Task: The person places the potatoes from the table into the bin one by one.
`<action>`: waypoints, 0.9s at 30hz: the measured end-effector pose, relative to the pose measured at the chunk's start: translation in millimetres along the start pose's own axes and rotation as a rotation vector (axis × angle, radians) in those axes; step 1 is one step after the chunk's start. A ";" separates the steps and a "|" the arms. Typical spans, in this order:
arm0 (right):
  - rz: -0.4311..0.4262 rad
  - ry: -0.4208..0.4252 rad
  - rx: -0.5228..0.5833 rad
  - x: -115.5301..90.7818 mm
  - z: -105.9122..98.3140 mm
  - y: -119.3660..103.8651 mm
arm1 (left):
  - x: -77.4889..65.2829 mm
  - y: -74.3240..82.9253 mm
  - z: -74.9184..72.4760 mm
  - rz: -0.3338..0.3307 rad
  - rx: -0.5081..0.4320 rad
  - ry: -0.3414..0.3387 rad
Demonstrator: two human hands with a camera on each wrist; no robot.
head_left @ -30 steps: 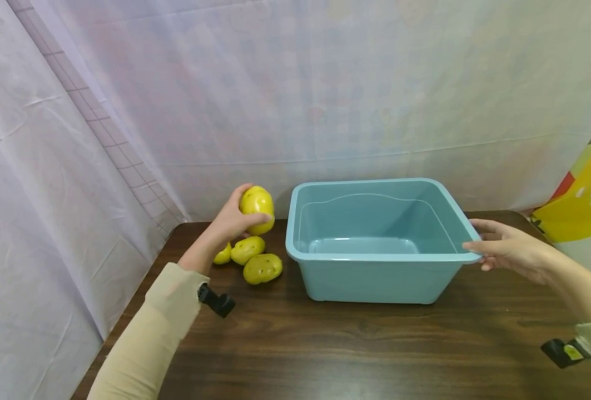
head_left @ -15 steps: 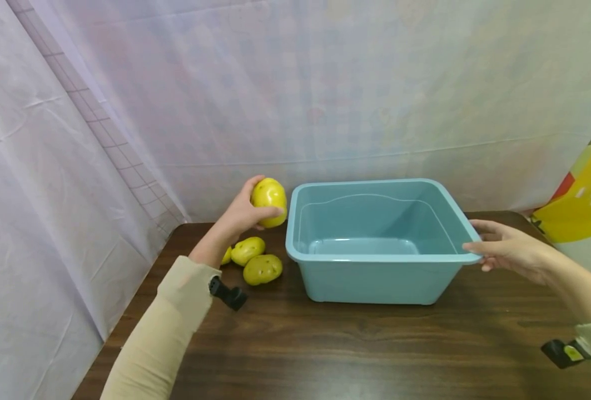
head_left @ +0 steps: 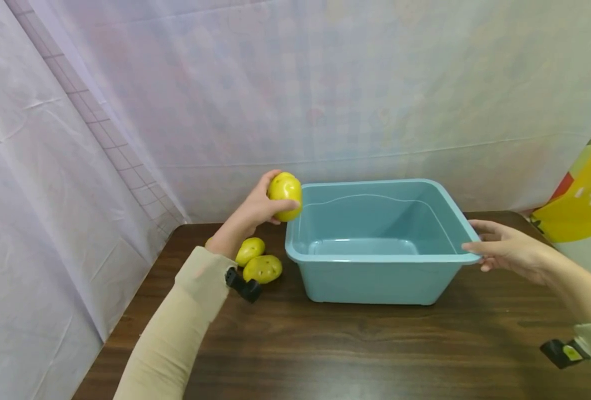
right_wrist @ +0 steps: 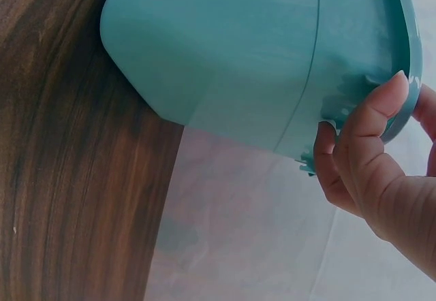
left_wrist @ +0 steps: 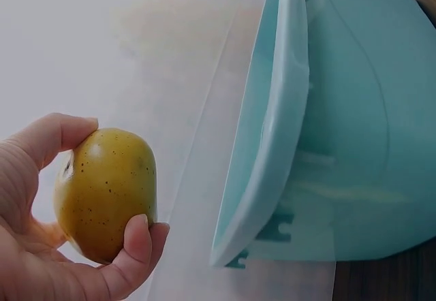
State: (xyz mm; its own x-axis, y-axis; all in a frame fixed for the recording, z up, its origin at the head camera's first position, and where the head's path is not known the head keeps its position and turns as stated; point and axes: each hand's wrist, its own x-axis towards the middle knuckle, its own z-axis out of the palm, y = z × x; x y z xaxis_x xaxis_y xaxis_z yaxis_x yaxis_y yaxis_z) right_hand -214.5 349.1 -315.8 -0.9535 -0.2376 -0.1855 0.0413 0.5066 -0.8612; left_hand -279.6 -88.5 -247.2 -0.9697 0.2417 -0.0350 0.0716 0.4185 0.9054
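Note:
In the head view my left hand (head_left: 256, 211) holds a shiny yellow potato (head_left: 286, 190) in the air by the left rim of a blue-green plastic tub (head_left: 375, 280). The left wrist view shows dark specks on this potato (left_wrist: 109, 182), with thumb and fingers around it. On the table to the tub's left lie more potatoes (head_left: 263, 269), one partly hidden by my left wrist. My right hand (head_left: 510, 247) grips the tub's right rim near the front corner. The right wrist view shows its fingers (right_wrist: 373, 137) curled about that rim.
The tub stands on a dark wooden table (head_left: 345, 350). A pale curtain (head_left: 285, 100) hangs behind the table, and another sheet (head_left: 30, 194) hangs at the left. A yellow printed cloth (head_left: 582, 194) is at the far right.
My left hand has carried the potato rightward and a little upward, from above the other potatoes to the tub's left rim. My right hand stays on the opposite rim.

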 end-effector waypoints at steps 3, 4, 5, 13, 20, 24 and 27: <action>-0.001 0.002 0.001 -0.1 0.8 -0.5 | 3.3 3.1 4.1 -0.002 0.005 -0.007; -0.001 0.001 0.003 -0.1 1.0 -0.7 | 4.1 4.2 5.4 -0.004 0.005 -0.009; -0.002 0.000 0.003 -0.1 1.1 -0.8 | 4.8 5.4 6.6 -0.007 0.006 -0.011; -0.004 0.005 0.007 1.5 3.0 -0.7 | 10.4 12.6 17.3 -0.005 -0.011 -0.033; -0.017 0.004 0.006 1.5 2.3 -1.0 | 16.6 15.3 29.6 0.005 -0.033 -0.061; -0.021 0.006 0.009 1.6 3.2 -1.4 | 20.6 14.0 36.8 -0.008 -0.055 -0.070; -0.020 0.001 0.005 2.0 3.6 -1.5 | 23.7 12.8 42.6 -0.015 -0.075 -0.083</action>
State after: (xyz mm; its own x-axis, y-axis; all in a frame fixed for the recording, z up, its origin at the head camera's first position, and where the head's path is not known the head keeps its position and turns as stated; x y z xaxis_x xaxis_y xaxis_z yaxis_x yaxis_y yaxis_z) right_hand -215.4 344.9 -316.6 -0.9546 -0.2466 -0.1674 0.0236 0.4972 -0.8673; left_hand -291.7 -40.1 -254.5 -0.9476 0.3091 -0.0813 0.0364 0.3570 0.9334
